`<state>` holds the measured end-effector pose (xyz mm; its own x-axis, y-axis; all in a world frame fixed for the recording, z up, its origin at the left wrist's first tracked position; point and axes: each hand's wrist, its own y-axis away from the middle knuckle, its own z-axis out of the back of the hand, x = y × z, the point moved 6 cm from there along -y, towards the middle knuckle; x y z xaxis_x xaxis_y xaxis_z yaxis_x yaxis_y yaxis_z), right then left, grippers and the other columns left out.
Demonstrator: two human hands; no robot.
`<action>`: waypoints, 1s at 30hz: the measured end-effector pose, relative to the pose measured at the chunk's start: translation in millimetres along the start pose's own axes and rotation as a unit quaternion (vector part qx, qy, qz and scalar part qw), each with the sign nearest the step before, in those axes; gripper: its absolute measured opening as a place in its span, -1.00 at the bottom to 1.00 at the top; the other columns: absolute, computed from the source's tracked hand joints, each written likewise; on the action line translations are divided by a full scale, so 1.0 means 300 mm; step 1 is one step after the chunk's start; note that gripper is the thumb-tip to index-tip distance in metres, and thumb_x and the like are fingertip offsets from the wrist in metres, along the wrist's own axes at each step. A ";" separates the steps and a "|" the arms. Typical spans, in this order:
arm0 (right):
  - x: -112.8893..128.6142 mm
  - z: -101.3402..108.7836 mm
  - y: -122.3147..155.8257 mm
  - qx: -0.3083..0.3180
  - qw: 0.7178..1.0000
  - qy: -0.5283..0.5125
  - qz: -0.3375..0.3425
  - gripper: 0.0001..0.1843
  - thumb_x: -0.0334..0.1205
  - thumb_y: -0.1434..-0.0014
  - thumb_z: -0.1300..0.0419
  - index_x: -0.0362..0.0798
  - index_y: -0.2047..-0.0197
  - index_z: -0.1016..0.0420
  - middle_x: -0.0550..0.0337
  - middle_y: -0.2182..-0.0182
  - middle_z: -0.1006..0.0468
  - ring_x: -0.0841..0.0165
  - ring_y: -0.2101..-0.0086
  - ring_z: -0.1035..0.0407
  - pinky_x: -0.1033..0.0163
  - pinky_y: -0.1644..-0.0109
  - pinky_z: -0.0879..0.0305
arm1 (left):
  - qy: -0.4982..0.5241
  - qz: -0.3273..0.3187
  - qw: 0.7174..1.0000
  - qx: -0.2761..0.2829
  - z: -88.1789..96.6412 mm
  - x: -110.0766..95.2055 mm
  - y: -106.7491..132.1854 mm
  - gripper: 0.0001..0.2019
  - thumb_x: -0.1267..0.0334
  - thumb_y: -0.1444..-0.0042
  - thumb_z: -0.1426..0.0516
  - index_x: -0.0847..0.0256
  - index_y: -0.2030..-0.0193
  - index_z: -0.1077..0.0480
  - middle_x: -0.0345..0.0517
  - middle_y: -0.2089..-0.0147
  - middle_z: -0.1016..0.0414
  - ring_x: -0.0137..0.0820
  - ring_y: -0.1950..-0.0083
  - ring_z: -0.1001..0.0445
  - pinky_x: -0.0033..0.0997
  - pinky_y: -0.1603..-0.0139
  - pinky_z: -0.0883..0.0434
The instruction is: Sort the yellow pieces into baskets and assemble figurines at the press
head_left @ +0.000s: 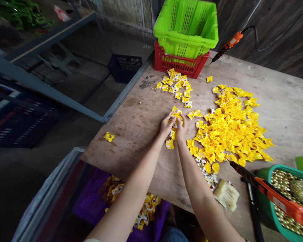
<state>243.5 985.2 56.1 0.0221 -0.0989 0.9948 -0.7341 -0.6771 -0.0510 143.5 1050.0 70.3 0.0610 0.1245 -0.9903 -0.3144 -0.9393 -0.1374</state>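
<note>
My left hand (166, 125) and my right hand (181, 129) meet at the middle of a wooden table (280, 101), fingers curled around a small cluster of yellow-and-white pieces (176, 116). A few more of these pieces (170, 144) lie just under my hands. To the right spreads a big heap of yellow pieces (232, 126). A smaller group of the yellow-and-white pieces (176, 86) lies farther away, in front of the crates.
A green crate (189, 25) sits stacked in a red crate (180, 64) at the far edge. An orange-handled tool (228, 45) lies behind; another orange tool (275, 195) rests over a teal basket (269, 174) of gold beads at right. A purple bin (91, 201) of pieces sits below the table's near edge.
</note>
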 end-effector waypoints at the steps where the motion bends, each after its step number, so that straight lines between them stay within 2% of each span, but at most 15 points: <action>1: -0.005 0.002 0.004 -0.009 0.999 -0.028 -0.016 -0.45 0.02 -0.23 -0.12 -0.15 -0.17 -0.41 -0.08 -0.15 -0.49 0.26 -0.13 -0.39 0.03 -0.26 -0.29 | 0.012 0.000 1.000 -0.010 -0.008 -0.017 0.016 -0.47 -0.09 -0.22 -0.16 0.20 -0.20 -0.45 0.07 -0.25 -0.49 -0.23 -0.27 -0.45 -0.21 -0.33 -0.34; 4: 0.008 0.001 0.029 -0.013 0.997 -0.065 -0.046 -0.42 0.03 -0.22 -0.10 -0.15 -0.18 -0.40 -0.09 -0.13 -0.51 0.24 -0.07 -0.43 0.01 -0.21 -0.34 | 0.030 0.011 0.999 -0.040 -0.016 -0.068 0.062 -0.50 -0.09 -0.19 -0.19 0.20 -0.15 -0.47 0.07 -0.19 -0.53 -0.22 -0.22 -0.49 -0.21 -0.29 -0.38; 6: 0.048 -0.001 0.061 -0.010 0.997 -0.064 -0.043 -0.41 0.03 -0.21 -0.12 -0.14 -0.19 -0.41 -0.07 -0.11 -0.52 0.22 -0.07 -0.44 0.00 -0.20 -0.35 | 0.031 0.015 0.998 -0.056 -0.003 -0.107 0.092 -0.49 -0.09 -0.18 -0.20 0.20 -0.14 -0.47 0.07 -0.19 -0.53 -0.21 -0.22 -0.49 -0.21 -0.28 -0.39; 8: 0.110 -0.008 0.115 -0.005 0.998 -0.058 -0.027 -0.43 0.03 -0.22 -0.13 -0.13 -0.19 -0.43 -0.06 -0.10 -0.52 0.22 -0.08 -0.43 0.00 -0.21 -0.33 | 0.018 0.007 0.997 -0.068 0.031 -0.162 0.134 -0.49 -0.10 -0.18 -0.20 0.19 -0.14 -0.48 0.06 -0.23 -0.51 -0.20 -0.26 -0.46 -0.21 -0.32 -0.37; 10: 0.178 -0.026 0.204 0.012 0.998 -0.052 -0.017 -0.45 0.04 -0.24 -0.11 -0.09 -0.19 -0.45 -0.04 -0.11 -0.52 0.21 -0.09 -0.42 0.01 -0.21 -0.33 | -0.006 -0.005 0.996 -0.085 0.089 -0.236 0.207 -0.49 -0.11 -0.18 -0.19 0.18 -0.14 -0.48 0.04 -0.26 -0.48 -0.19 -0.30 -0.42 -0.22 -0.35 -0.34; 13: 0.257 -0.061 0.420 0.053 0.996 -0.056 -0.039 -0.44 0.09 -0.24 -0.12 -0.03 -0.19 -0.47 0.00 -0.11 -0.54 0.19 -0.04 -0.46 0.02 -0.17 -0.38 | -0.055 0.005 0.990 -0.130 0.221 -0.359 0.411 -0.48 -0.09 -0.20 -0.19 0.14 -0.21 -0.45 0.02 -0.29 -0.46 -0.17 -0.33 -0.40 -0.22 -0.34 -0.36; 15: 0.281 -0.081 0.616 0.087 0.991 -0.073 -0.074 -0.45 0.12 -0.21 -0.15 0.01 -0.16 -0.50 0.03 -0.09 -0.57 0.17 -0.03 -0.48 0.03 -0.16 -0.40 | -0.105 0.037 0.977 -0.183 0.335 -0.421 0.609 -0.51 -0.05 -0.21 -0.19 0.08 -0.22 -0.44 -0.02 -0.29 -0.46 -0.16 -0.34 -0.39 -0.21 -0.33 -0.38; 17: 0.274 -0.105 0.834 0.130 0.979 -0.100 -0.121 -0.49 0.12 -0.19 -0.21 0.05 -0.11 -0.55 0.08 -0.07 -0.60 0.16 -0.06 -0.48 0.05 -0.20 -0.39 | -0.144 0.071 0.960 -0.231 0.455 -0.445 0.826 -0.52 -0.02 -0.19 -0.21 0.03 -0.23 -0.44 -0.05 -0.32 -0.43 -0.12 -0.37 -0.35 -0.13 -0.35 -0.36; 20: 0.203 -0.144 1.128 0.175 0.961 -0.126 -0.174 -0.52 0.12 -0.14 -0.28 0.08 -0.07 -0.59 0.12 -0.04 -0.63 0.16 -0.05 -0.50 0.05 -0.21 -0.38 | -0.175 0.137 0.930 -0.291 0.625 -0.382 1.112 -0.53 -0.01 -0.22 -0.17 -0.01 -0.24 -0.42 -0.06 -0.35 -0.39 -0.06 -0.37 -0.34 0.01 -0.39 -0.31; 23: 0.068 -0.164 1.316 0.197 0.950 -0.092 -0.223 -0.55 0.10 -0.14 -0.28 0.08 -0.03 -0.61 0.13 -0.01 -0.65 0.15 -0.05 -0.50 0.01 -0.23 -0.36 | -0.158 0.206 0.907 -0.332 0.730 -0.229 1.297 -0.46 -0.05 -0.22 -0.12 0.03 -0.30 -0.36 -0.02 -0.36 -0.38 -0.02 -0.33 -0.39 0.06 -0.33 -0.37; 25: -0.025 -0.156 1.373 0.216 0.945 -0.046 -0.242 -0.56 0.08 -0.15 -0.25 0.04 -0.02 -0.62 0.09 0.00 -0.65 0.13 -0.04 -0.50 -0.02 -0.23 -0.35 | -0.157 0.229 0.890 -0.362 0.767 -0.125 1.367 -0.43 -0.07 -0.17 -0.13 0.13 -0.26 -0.41 0.05 -0.34 -0.41 0.01 -0.32 -0.40 0.03 -0.30 -0.40; 27: -0.096 -0.135 1.387 0.248 0.940 0.017 -0.233 -0.58 0.03 -0.18 -0.21 0.00 -0.01 -0.63 0.04 0.01 -0.65 0.13 -0.04 -0.50 -0.05 -0.23 -0.33 | -0.166 0.247 0.881 -0.369 0.790 -0.035 1.402 -0.44 -0.07 -0.12 -0.14 0.23 -0.16 -0.48 0.13 -0.29 -0.46 0.01 -0.32 -0.41 -0.01 -0.30 -0.39; 30: -0.147 -0.095 1.374 0.306 0.926 0.123 -0.183 -0.65 -0.11 -0.22 -0.17 0.01 -0.01 -0.63 0.03 -0.03 -0.63 0.12 -0.11 -0.43 -0.09 -0.31 -0.21 | -0.208 0.269 0.883 -0.323 0.824 0.056 1.421 -0.48 -0.08 -0.12 -0.11 0.26 -0.04 -0.55 0.18 -0.20 -0.53 -0.01 -0.29 -0.44 -0.03 -0.30 -0.38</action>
<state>-79.5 731.3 -6.4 -0.0177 0.3374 0.9412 -0.1853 -0.9261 0.3285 -223.6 730.5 -9.5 -0.3283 -0.4152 -0.8484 0.4233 -0.8676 0.2608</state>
